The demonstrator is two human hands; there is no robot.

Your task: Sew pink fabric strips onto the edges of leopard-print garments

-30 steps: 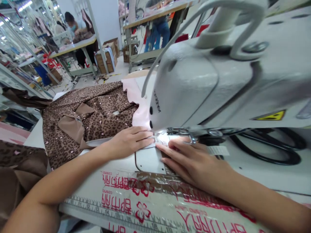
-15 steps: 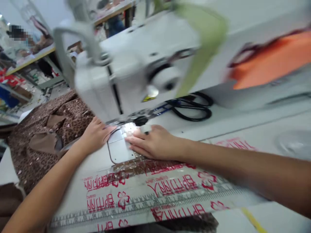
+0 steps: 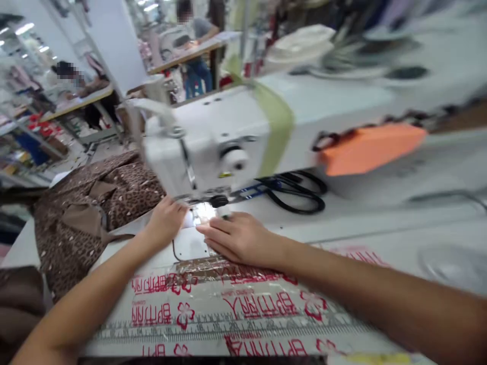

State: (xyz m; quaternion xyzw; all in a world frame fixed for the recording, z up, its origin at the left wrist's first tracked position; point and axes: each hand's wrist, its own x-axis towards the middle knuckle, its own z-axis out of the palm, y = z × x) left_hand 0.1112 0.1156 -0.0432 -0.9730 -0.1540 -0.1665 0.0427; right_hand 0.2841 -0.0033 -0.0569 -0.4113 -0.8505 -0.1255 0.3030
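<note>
A white sewing machine (image 3: pixel 205 137) stands before me, its lit needle area low at the left end. My left hand (image 3: pixel 167 220) is beside the needle area on its left, fingers bent and close together. Whatever it may pinch is hidden. My right hand (image 3: pixel 243 238) lies low over the metal plate (image 3: pixel 192 244), fingers stretched out leftward, fingertips just in front of the presser foot. Any small piece beneath its fingers cannot be made out. Brown leopard-print fabric (image 3: pixel 133 200) is heaped left of the machine, beyond my left forearm.
Scissors with black handles (image 3: pixel 304 195) lie behind my right hand. An orange piece (image 3: pixel 373 147) hangs on the machine body. Red-printed clear tape (image 3: pixel 258 304) and a ruler strip (image 3: pixel 213 327) cover the front table edge. Other people work at tables in the background.
The view has tilted upward and drawn back, showing more of the room. My left hand's fingers look more bent beside the needle area. My right hand keeps nearly the same place.
</note>
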